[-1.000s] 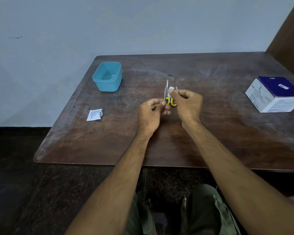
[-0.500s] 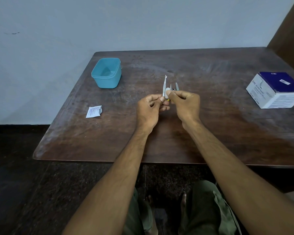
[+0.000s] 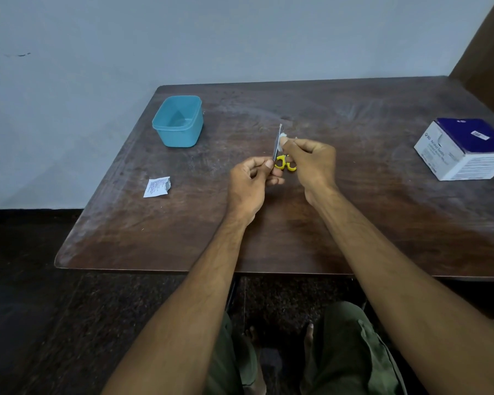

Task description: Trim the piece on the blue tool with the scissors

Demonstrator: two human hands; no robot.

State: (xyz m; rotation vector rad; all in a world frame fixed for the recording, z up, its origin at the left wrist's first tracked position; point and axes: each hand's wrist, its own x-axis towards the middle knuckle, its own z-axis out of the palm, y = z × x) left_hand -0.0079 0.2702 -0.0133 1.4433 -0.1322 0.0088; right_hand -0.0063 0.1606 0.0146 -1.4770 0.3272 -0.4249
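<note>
Left hand [image 3: 250, 181] pinches the lower end of a thin upright metal blade [image 3: 276, 143] over mid-table [image 3: 354, 223]. Right hand [image 3: 311, 162] pinches a small white pad [image 3: 283, 137] against the blade's side. Yellow loop handles [image 3: 285, 163] sit between both hands. Blue tub [image 3: 178, 121] and torn white packet [image 3: 156, 187] on the left, white-and-blue box [image 3: 465, 149] on the right.

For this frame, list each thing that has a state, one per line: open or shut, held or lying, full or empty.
Left hand: pinches the scissors blade.
Right hand: pinches a small white pad against the blade.
Scissors: held off the table, yellow handles low, blades upward.
White pad: held at the blade.
Blue tub: lidless, upright, nothing seen inside.
Sachet: lying flat, one corner torn.
Box: on the table, shut.
</note>
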